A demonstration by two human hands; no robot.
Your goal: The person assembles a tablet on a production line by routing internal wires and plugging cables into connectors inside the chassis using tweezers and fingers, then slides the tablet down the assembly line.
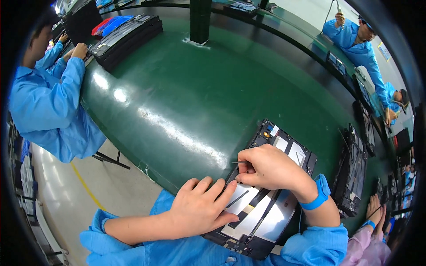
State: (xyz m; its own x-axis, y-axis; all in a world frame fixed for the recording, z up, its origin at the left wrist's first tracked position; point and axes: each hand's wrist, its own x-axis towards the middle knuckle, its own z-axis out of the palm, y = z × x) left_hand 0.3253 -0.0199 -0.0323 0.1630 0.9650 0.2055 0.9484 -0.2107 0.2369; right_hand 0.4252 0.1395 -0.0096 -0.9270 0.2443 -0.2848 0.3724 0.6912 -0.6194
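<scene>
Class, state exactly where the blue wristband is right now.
In the head view, lower right: the blue wristband circles the right hand's wrist, above the opened tablet.

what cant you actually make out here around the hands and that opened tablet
- Head view: the tool tip in the right hand is too thin to identify; the fingers hide its grip.
- The left hand covers the left edge of the opened tablet.
- The tablet's near end is cut off by the sleeves and the lower edge.
- Its small parts near the far end are too small to tell.

Green worktable [186, 102]: glossy, smooth, glare streaks. Opened tablet [262, 208]: matt black frame, shiny silvery metal plates. Wrist strap [320, 194]: blue, smooth.
</scene>
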